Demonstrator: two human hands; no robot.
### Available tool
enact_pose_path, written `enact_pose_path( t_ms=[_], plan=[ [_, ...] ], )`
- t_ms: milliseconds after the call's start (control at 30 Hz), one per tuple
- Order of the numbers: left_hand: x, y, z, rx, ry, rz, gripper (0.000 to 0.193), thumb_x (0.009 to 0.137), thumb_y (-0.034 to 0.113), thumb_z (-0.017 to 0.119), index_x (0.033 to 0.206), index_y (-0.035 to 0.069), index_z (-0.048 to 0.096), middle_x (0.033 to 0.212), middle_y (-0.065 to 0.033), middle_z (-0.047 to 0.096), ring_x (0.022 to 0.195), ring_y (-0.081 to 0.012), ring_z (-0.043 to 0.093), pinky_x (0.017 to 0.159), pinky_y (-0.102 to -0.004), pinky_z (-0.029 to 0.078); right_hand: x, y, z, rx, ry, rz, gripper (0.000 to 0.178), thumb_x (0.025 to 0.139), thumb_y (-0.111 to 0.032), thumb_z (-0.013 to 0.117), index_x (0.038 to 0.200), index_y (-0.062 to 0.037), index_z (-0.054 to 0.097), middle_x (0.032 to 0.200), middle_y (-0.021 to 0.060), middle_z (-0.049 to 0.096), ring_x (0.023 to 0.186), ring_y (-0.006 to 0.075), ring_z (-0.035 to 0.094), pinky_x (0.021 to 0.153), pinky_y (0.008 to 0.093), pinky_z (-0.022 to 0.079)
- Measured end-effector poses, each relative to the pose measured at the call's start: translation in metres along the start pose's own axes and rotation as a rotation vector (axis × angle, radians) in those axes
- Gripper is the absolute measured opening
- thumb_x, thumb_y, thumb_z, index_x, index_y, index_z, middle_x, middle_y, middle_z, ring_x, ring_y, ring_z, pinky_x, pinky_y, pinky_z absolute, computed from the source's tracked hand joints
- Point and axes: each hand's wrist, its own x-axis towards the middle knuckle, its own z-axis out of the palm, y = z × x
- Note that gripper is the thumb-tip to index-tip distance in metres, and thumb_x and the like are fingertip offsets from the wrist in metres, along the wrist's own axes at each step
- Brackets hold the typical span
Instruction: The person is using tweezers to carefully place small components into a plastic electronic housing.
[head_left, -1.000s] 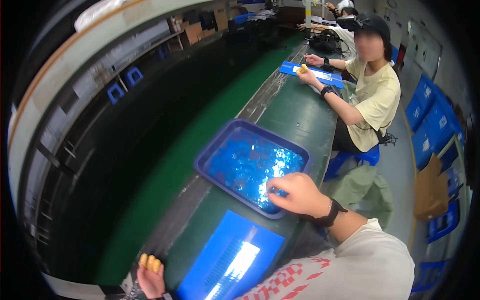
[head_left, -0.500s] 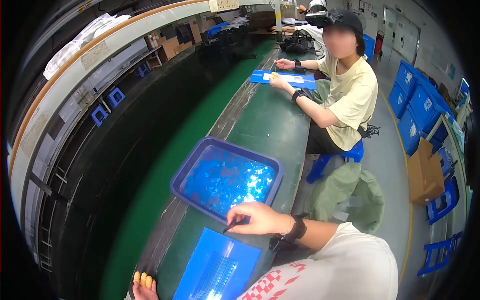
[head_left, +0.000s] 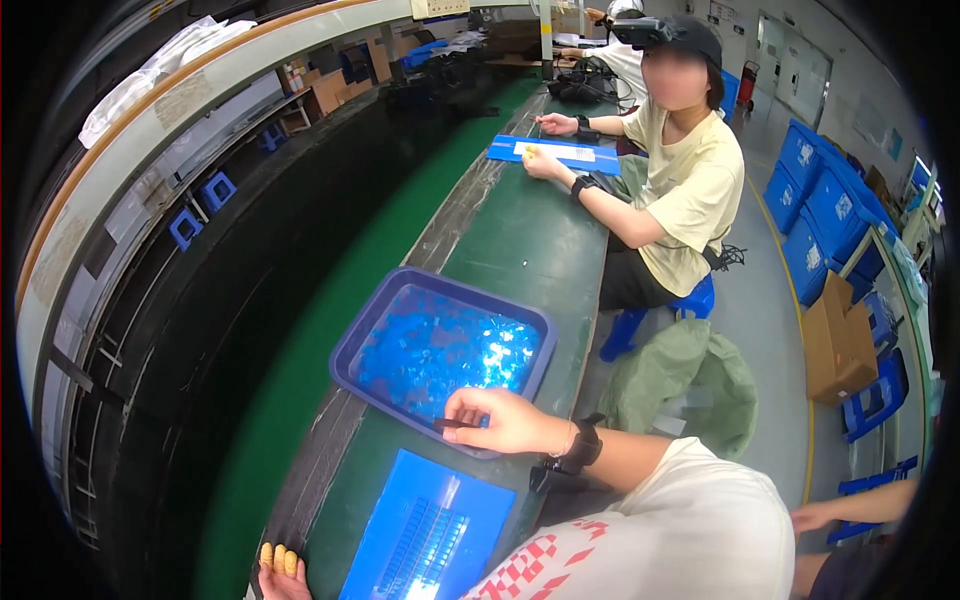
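My right hand is closed in a pinch on dark tweezers, just over the near rim of a dark blue plastic tub. Inside the tub lie many small, shiny blue film pieces. Below that hand, a flat blue board rests on the green table, with rows of small shiny rectangles on it. My left hand is at the lower left by the table's edge, with yellow finger cots on several fingers. Its fingers point up, and nothing shows in them; the lower frame edge cuts off the rest.
A co-worker sits farther along the table, both hands over another blue board. A green sack stands on the floor to the right. Blue crates and a cardboard box line the right side. Another person's arm shows at lower right.
My right hand has lifted slightly from the board's top edge toward the tub, tweezers still in it. Another person's arm has come in at lower right. The whole view has shifted a little.
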Motion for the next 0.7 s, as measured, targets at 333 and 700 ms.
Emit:
enact_pose_path(
  t_ms=[333,700],
  plan=[
    [-0.0037,0.0016,0.0038,-0.005,0.009,0.003,0.050,0.080,0.023,0.044,0.123,0.000,0.032,0.121,-0.0159,0.039,0.106,-0.0264,0.041,0.095,-0.0381,0.027,0.0018,-0.0010,0.0002,0.058,0.011,0.021,0.018,0.076,-0.017,0.060,0.083,-0.0032,0.052,0.066,0.0011,0.056,0.061,0.0071,0.052,0.057,0.0217,0.042],
    [-0.0050,0.0009,0.0082,0.028,0.035,0.020,0.055,0.080,0.022,0.044,0.126,0.000,0.024,0.126,-0.0177,0.033,0.111,-0.0282,0.037,0.097,-0.0397,0.024,0.0013,0.0044,0.0000,0.399,0.087,-0.016,0.009,0.081,-0.010,0.053,0.083,-0.0014,0.049,0.076,-0.0004,0.052,0.072,0.0054,0.050,0.066,0.0202,0.041]
  ],
)
